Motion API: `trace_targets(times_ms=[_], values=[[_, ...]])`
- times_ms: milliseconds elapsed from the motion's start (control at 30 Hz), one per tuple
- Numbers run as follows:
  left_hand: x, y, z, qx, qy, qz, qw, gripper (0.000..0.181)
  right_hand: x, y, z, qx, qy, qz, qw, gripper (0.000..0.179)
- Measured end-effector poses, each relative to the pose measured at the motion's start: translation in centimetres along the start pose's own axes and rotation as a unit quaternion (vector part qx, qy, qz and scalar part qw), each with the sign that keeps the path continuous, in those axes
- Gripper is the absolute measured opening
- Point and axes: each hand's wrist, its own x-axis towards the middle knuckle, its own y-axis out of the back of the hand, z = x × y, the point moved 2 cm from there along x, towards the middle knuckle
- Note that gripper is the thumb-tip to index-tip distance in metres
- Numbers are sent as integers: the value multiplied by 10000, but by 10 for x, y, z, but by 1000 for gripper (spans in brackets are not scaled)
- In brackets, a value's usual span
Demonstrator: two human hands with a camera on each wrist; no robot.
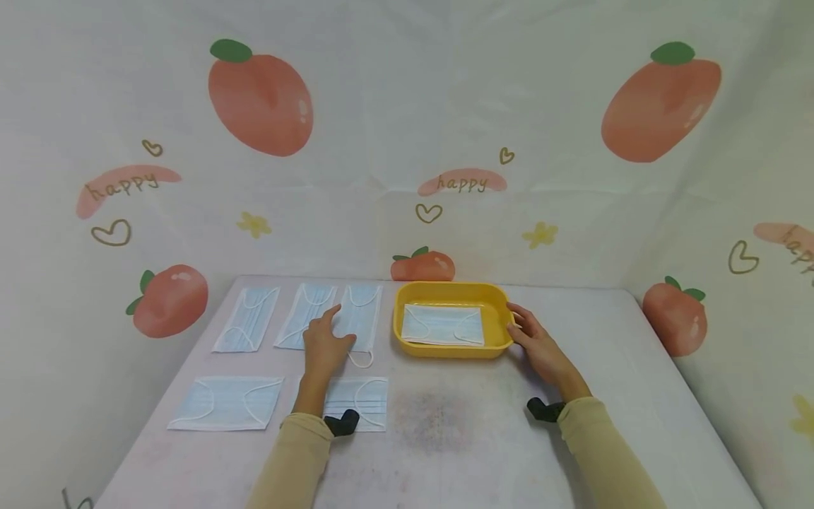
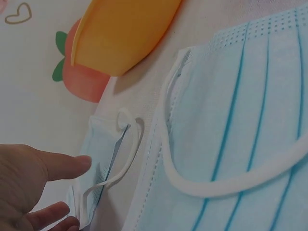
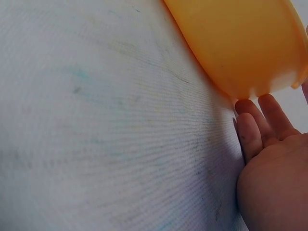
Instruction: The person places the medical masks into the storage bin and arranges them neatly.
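My left hand (image 1: pixel 326 346) hovers over the blue face masks, its thumb and fingers spread apart with nothing between them. Nearest to it lies an upright mask (image 1: pixel 364 311), beside another mask (image 1: pixel 311 300) partly covered by the hand. Below the left wrist is a pleated mask (image 1: pixel 372 404), seen large as a mask (image 2: pixel 231 120) in the left wrist view. At the right end of the yellow tray (image 1: pixel 458 351), my right hand (image 1: pixel 540 348) rests its fingertips (image 3: pixel 269 103) against the outer wall. One mask (image 1: pixel 443 325) lies flat in the tray.
Two more masks lie at the left: one upright mask (image 1: pixel 246 319) at the back and one sideways mask (image 1: pixel 225 403) in front. The pale tabletop (image 1: pixel 439 459) is bordered by a printed fabric backdrop (image 1: pixel 381 106) at the back and sides.
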Motion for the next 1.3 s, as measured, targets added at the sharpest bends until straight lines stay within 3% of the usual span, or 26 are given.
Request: trace_targets(times_ms=[467,667,833,1033,1300], values=[[5,-1,-4,-87,83,20,9999,80,0,-2,-3,40,25,-25,10000,61],[5,-1,-2,-54,234,-112,9996,83,-1,-3,-4,93,-6,-33,10000,63],[3,-2,-2,21,410,-318,9987,72,0,-2,-2,146,-43,30,9999,62],[-1,-2,-3,132,326,-436,9984,51,1,-2,0,150,-41,41,9999,61],[2,1,-5,-386,435,-250,9980,52,2,-1,1,94,-61,38,9999,62]])
